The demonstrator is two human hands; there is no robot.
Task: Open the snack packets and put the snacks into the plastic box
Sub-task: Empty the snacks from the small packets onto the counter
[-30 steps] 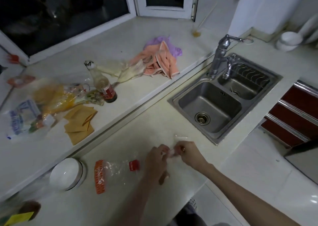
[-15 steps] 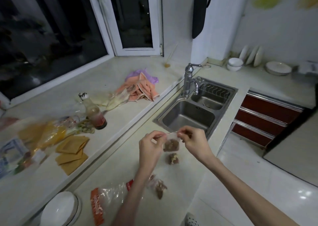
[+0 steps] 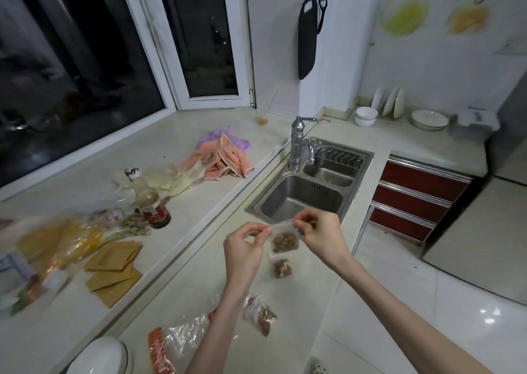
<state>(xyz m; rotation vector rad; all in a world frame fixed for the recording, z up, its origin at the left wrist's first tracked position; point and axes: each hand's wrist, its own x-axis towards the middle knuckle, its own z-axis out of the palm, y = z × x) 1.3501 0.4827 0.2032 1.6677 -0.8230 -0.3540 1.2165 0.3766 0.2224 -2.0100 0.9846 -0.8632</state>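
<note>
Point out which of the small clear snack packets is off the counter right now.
The packet of brown snack pinched at its top edge between the left hand and right hand. The other two packets lie on the counter.

There are three small clear snack packets with brown snacks: one held up between the hands [image 3: 284,241], one on the counter just below it [image 3: 282,268] and one near the left forearm [image 3: 260,315]. One bigger clear bag with red print [image 3: 174,342] lies beside one white bowl [image 3: 99,356], and one sauce bottle [image 3: 151,202] stands near about three tan paper pieces [image 3: 114,268]. By the far wall I count two stacked white bowls [image 3: 366,116], three upright plates [image 3: 389,102] and one flat plate [image 3: 430,119]; the sink [image 3: 285,211] has two basins and one faucet [image 3: 298,142].
</note>
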